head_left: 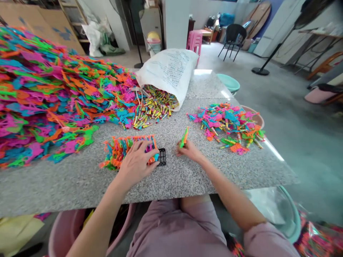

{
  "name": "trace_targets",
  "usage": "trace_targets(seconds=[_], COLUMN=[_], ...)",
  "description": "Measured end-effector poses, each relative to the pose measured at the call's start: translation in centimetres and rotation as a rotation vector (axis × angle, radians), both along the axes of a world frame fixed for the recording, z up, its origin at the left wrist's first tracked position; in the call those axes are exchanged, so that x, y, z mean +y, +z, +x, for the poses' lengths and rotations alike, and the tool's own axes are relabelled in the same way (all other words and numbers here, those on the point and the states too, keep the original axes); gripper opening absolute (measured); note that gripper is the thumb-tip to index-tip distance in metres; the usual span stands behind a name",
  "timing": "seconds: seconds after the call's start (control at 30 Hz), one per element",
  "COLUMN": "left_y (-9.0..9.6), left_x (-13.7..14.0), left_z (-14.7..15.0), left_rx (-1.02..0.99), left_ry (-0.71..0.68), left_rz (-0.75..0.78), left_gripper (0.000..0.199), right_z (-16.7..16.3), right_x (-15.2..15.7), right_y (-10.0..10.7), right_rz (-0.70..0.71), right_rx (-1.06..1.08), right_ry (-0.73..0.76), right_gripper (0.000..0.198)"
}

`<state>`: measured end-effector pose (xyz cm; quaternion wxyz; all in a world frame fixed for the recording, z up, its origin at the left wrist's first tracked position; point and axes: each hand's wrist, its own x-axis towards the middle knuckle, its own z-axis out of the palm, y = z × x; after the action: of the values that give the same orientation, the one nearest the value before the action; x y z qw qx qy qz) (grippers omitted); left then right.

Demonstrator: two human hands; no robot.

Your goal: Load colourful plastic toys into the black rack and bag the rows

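Observation:
My left hand lies over a packed row of coloured plastic pieces, its thumb and fingers bent around the right end of the row. The row stands in a black grid rack, whose bare end shows just right of my fingertips. A short way to the right, my right hand is closed on green and orange flat plastic pieces, held upright above the table. How many pieces it holds I cannot tell. Further right lies a loose pile of coloured plastic pieces with printed tubes.
A huge heap of coloured plastic pieces covers the table's left side. Behind the rack, a white woven sack spills small yellow printed tubes. The speckled stone table ends near my lap. Pink and green tubs stand below.

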<state>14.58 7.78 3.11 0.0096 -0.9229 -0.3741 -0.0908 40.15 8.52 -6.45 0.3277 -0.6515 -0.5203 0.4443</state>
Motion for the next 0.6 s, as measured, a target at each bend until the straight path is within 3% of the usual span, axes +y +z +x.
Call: trace_targets(seconds=[0.1,0.2,0.27,0.47,0.6], left_y=[-0.2,-0.2,-0.2,-0.1,-0.1], left_x=[0.0,-0.1,-0.2,-0.3,-0.4], left_z=[0.0,0.0,0.1,0.2,0.4], left_rx=[0.015,0.016,0.017,0.015,-0.008], left_ry=[0.006,0.007,0.008,0.013,0.025], left_rz=[0.02,0.04,0.045,0.04,0.041], left_gripper=[0.029,0.029,0.029,0.029,0.036], right_z=[-4.7,-7.1,-7.7,-7.9,-8.5], right_x=[1.1,2.4,2.9,3.0,3.5], right_y=[-1.2,-1.1,-0.5,1.3,1.8], right_rz=[0.069,0.212,0.256,0.264,0.27], right_rx=[0.199,-0.016,-0.194,-0.576,-0.639], right_ry=[0.077,0.078,0.159,0.368,0.458], right_gripper=[0.005,0.012,0.017,0.026,0.026])
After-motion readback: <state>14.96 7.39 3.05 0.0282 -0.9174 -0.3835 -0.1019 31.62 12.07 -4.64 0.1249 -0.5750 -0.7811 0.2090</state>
